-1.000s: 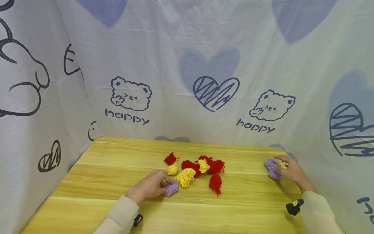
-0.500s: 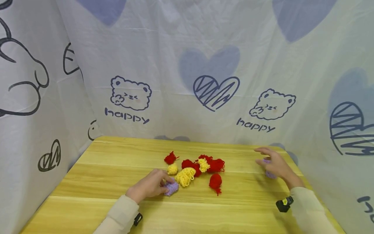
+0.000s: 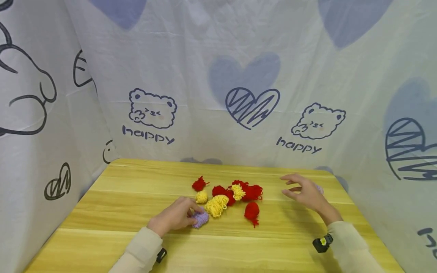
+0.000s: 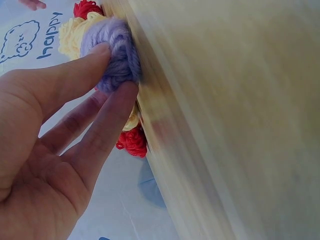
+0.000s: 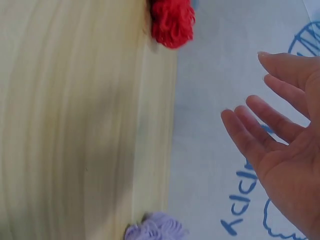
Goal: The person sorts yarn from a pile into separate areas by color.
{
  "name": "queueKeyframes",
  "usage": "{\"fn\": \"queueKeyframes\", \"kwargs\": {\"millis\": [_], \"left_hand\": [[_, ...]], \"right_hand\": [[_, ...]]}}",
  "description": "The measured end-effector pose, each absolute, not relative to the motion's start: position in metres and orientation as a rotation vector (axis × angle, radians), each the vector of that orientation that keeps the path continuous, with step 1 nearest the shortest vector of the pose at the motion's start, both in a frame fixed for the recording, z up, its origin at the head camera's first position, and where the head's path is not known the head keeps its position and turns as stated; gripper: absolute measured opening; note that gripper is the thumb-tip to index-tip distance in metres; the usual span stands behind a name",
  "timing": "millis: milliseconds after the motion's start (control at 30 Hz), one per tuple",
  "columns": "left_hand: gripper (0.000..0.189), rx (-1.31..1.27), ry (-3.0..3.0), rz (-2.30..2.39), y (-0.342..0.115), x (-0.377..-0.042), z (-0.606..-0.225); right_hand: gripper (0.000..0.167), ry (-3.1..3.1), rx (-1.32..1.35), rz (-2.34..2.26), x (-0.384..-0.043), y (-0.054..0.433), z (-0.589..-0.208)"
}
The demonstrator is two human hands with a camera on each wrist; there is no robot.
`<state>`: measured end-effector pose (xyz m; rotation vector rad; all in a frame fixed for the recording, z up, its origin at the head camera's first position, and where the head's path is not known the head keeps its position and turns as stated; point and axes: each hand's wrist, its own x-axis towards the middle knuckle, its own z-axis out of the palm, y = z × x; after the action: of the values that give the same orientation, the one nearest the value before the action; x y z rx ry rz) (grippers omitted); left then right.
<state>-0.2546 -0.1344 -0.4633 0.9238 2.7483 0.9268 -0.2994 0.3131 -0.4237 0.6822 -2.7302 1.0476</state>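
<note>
My left hand (image 3: 175, 214) pinches a small purple ball of yarn (image 3: 200, 219) between thumb and fingertips, low over the table at the near side of the yarn pile. In the left wrist view the thumb and a finger press on the purple yarn (image 4: 117, 55). Above the right part of the table hovers my right hand (image 3: 304, 191), its fingers spread and holding nothing. Behind it, partly hidden, lies a second purple yarn bundle (image 3: 319, 189), which the right wrist view shows at its lower edge (image 5: 156, 229).
Several red and yellow yarn balls are grouped mid-table, among them a yellow skein (image 3: 217, 206), a small yellow ball (image 3: 201, 197) and a red one (image 3: 199, 184). A red ball with a tail (image 3: 252, 212) lies nearest my right hand. A printed white cloth (image 3: 205, 144) hangs behind the wooden table (image 3: 136, 189).
My right hand has released the purple yarn bundle at the right and moved left, away from it. The left hand has stayed in place with its purple yarn.
</note>
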Motion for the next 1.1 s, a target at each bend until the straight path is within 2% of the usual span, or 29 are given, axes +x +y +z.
{"fn": "queueKeyframes", "kwargs": {"millis": [533, 833, 1100], "left_hand": [[0.029, 0.916, 2.75, 0.915, -0.136, -0.256, -0.466], [0.029, 0.928, 2.758, 0.906, -0.135, -0.257, -0.467], [0.029, 0.911, 2.744, 0.921, -0.134, -0.256, -0.465]], "right_hand": [[0.042, -2.773, 0.852, 1.268, -0.287, 0.277, -0.449], [0.045, -2.775, 0.958, 1.3, -0.284, 0.261, -0.456], [0.041, -2.807, 0.989, 1.278, -0.284, 0.249, -0.463]]}}
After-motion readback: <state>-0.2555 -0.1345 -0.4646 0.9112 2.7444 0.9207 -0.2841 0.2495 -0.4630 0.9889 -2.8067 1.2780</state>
